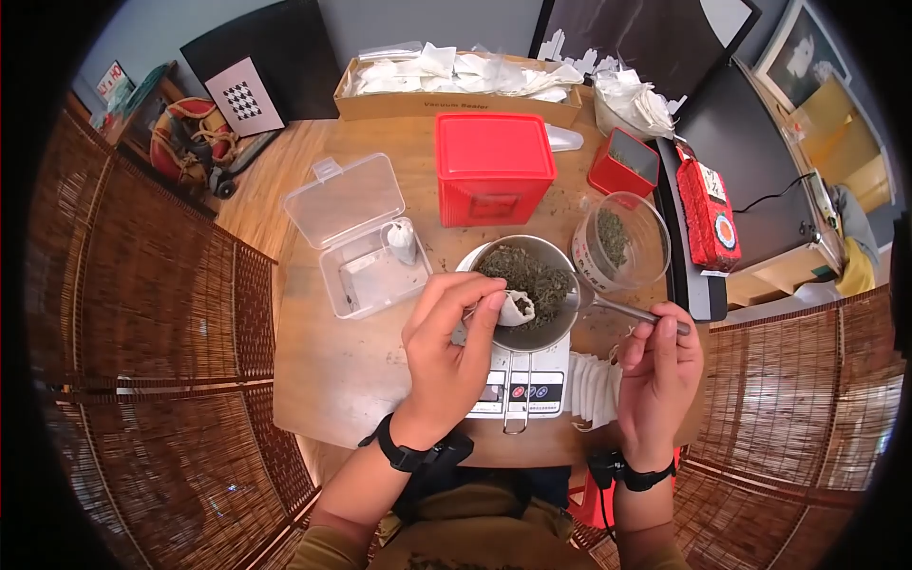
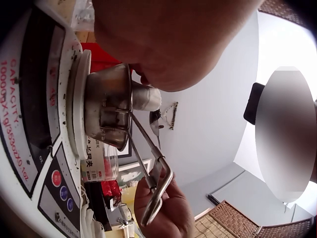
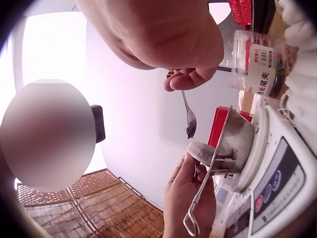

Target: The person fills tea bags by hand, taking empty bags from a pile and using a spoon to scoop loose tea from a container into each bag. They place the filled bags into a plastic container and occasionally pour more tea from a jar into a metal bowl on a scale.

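I have the small white pouch [image 1: 514,312] over the metal bowl [image 1: 539,341], its mouth facing up and dark leaf bits showing inside; whether it touches the bowl's rim I cannot tell. The left hand [image 1: 446,337] pinches it between thumb and fingertips. The right hand [image 1: 665,369] pinches the spoon [image 1: 629,310] by the end of its handle, and in the right wrist view I see dark bits at the spoon's tip, near the pouch's mouth. Dried leaves [image 1: 521,271] fill much of the bowl, which sits on a white scale [image 1: 553,366]. Just beside the scale, a row of white pouches [image 1: 591,391] lies on the wooden table [image 1: 332,375]. Farther out, I make out a clear jar [image 1: 594,272] holding more leaves, a lidded red canister [image 1: 492,180], a clear plastic box [image 1: 372,302] with its lid raised and a filled pouch [image 1: 403,243] inside, and a long cardboard box [image 1: 408,104] of white bags [image 1: 456,71] at the back.
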Demonstrator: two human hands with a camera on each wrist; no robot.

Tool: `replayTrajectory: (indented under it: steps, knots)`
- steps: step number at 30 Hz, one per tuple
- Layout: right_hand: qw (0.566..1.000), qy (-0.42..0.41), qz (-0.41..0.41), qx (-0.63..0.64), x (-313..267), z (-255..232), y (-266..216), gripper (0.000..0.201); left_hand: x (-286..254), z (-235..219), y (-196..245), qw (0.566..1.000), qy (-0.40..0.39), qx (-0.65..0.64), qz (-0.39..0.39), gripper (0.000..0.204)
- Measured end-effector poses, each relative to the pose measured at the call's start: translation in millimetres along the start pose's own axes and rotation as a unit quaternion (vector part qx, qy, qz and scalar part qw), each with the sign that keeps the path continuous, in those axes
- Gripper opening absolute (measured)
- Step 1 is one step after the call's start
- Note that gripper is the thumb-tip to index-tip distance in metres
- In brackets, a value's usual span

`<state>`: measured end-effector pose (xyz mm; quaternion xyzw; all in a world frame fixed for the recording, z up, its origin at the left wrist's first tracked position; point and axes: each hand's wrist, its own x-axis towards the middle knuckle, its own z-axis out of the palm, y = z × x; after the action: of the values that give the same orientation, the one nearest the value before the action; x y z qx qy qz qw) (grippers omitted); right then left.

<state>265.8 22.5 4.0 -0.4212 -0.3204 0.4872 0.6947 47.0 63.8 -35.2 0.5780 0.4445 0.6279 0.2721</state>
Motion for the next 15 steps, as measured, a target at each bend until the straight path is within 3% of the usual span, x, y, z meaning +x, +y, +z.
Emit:
replayTrajectory:
  steps: [5,15]
  knots:
    - [0.999,-0.015,-0.007,-0.029,-1.2,6.9,-2.9,0.023,1.8,-2.1,9.0,0.997,-0.019,-0.039,-0.063,0.012]
    - [0.996,-0.060,-0.024,-0.067,2.9,17.0,-6.5,0.021,18.9,-6.7,22.0,0.998,-0.037,0.017,-0.052,0.013]
